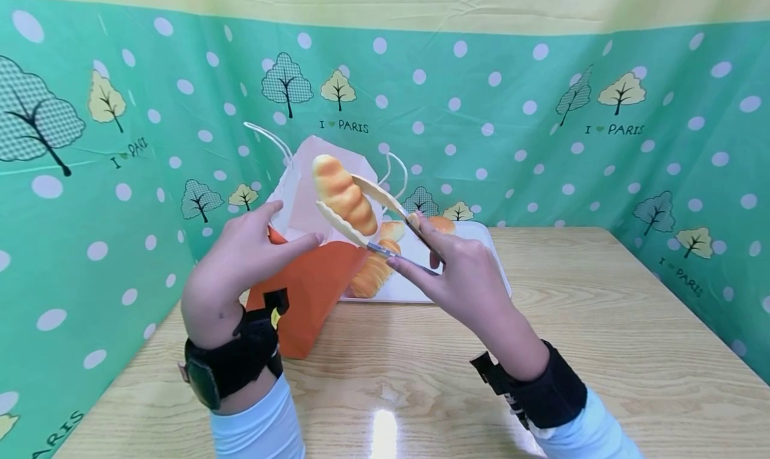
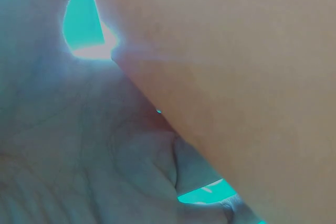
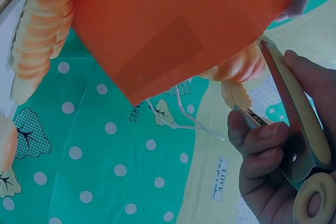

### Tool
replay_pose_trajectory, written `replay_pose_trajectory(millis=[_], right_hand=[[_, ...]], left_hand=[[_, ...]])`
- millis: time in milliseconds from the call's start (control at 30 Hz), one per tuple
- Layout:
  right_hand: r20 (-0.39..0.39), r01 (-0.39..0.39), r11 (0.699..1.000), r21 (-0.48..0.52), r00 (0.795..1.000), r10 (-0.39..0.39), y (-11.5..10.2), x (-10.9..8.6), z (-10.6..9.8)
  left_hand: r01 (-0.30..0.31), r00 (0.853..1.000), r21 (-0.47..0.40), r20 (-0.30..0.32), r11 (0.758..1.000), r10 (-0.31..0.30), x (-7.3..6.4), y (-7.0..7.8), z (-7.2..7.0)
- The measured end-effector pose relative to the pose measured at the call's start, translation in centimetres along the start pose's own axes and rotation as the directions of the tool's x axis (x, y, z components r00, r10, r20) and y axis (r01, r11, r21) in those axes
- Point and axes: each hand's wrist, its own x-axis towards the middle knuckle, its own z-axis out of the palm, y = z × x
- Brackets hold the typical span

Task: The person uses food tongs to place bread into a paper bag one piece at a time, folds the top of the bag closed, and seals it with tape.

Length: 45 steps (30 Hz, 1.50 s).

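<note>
My left hand grips the rim of an orange paper bag, thumb over the opening and fingers at its left side. The bag leans, its pale pink inside facing me. In my right hand is a pair of tongs with scalloped cream tips and metal arms. A ridged golden bread roll sits between the tips, tilted, overlapping the bag's mouth in the head view. The right wrist view shows my fingers wrapped round the tongs, the roll partly hidden behind the bag. Skin and a plain surface fill the left wrist view.
Behind the bag, a white tray lies on the wooden table. It carries a ridged loaf, a round bun and other bread. White cord handles stick up from the bag. A green dotted curtain encloses the table.
</note>
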Motion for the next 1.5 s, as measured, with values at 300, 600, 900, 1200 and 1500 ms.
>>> replay_pose_trajectory(millis=[300, 600, 900, 1200, 1500], right_hand=[[0.001, -0.002, 1.000, 0.006, 1.000, 0.002, -0.06, -0.01, -0.11], [0.009, -0.006, 1.000, 0.012, 1.000, 0.006, -0.12, 0.04, -0.22], [0.022, -0.018, 1.000, 0.002, 1.000, 0.018, -0.09, 0.04, -0.20], [0.002, -0.021, 1.000, -0.017, 1.000, 0.021, -0.04, 0.09, -0.10], [-0.003, -0.024, 1.000, -0.006, 1.000, 0.024, 0.03, 0.12, -0.10]], left_hand=[[0.001, 1.000, 0.003, 0.008, 1.000, -0.001, -0.14, 0.03, 0.09], [0.002, 1.000, 0.002, 0.013, 1.000, -0.002, -0.13, 0.07, 0.06], [0.005, 1.000, -0.002, 0.020, 1.000, -0.005, -0.10, 0.07, 0.01], [0.008, 0.999, -0.013, 0.031, 1.000, -0.007, -0.11, 0.02, 0.00], [0.013, 1.000, 0.007, 0.010, 1.000, -0.013, 0.07, -0.18, -0.16]])
